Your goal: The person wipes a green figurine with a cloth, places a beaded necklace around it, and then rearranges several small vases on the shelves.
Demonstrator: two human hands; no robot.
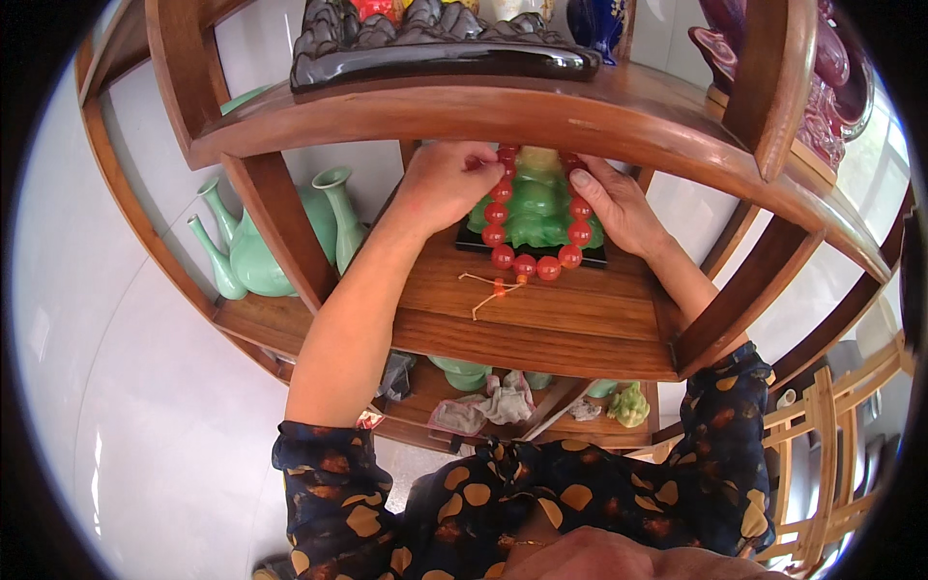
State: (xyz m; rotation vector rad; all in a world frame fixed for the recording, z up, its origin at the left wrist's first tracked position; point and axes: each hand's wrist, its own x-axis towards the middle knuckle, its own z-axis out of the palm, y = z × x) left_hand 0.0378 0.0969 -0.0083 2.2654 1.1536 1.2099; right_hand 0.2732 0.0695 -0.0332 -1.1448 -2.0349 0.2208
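A string of large red beads (495,212) hangs in a loop over the front of a translucent green figurine (538,199). The figurine stands on a black base (594,255) on a wooden shelf (580,308). At the upper left of the loop, my left hand (453,177) pinches the beads between thumb and fingers. My right hand (620,201) is at the loop's upper right, its thumb against a bead and its fingers partly hidden behind. A thin tassel cord (487,278) with small orange beads lies at the loop's lower end. The shelf board above hides the figurine's top.
Above my hands runs a curved wooden shelf edge (464,109) carrying a glossy black rock-shaped base (442,58) and a blue vase (598,29). Celadon vases (264,250) stand left behind an upright. Below are crumpled cloths (500,406) and a yellow-green carving (628,406).
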